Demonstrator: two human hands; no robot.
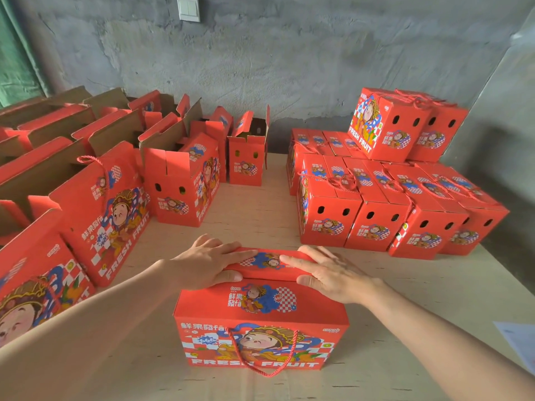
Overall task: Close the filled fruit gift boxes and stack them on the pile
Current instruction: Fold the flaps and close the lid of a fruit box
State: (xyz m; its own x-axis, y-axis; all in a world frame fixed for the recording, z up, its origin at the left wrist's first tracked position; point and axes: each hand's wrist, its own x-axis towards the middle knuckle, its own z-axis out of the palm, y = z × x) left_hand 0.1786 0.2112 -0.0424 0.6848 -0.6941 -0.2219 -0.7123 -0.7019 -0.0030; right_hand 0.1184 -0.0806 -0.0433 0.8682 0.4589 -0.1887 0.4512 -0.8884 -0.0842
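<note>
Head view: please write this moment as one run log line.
stage: closing box | left hand: pressing lid | right hand: pressing lid | box: on table | pile: right side, box not yet stacked

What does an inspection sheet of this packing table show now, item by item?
Surface: pale wooden table, bare in the middle.
Job's things: front box, top flaps nearly down; pile of closed boxes at right, two levels; open boxes at left.
Clutter: paper sheet at the right edge.
Grippers: left hand and right hand press flat on the front box's top.
Cables: nothing seen.
Surroundings: grey wall, wall switch.
</note>
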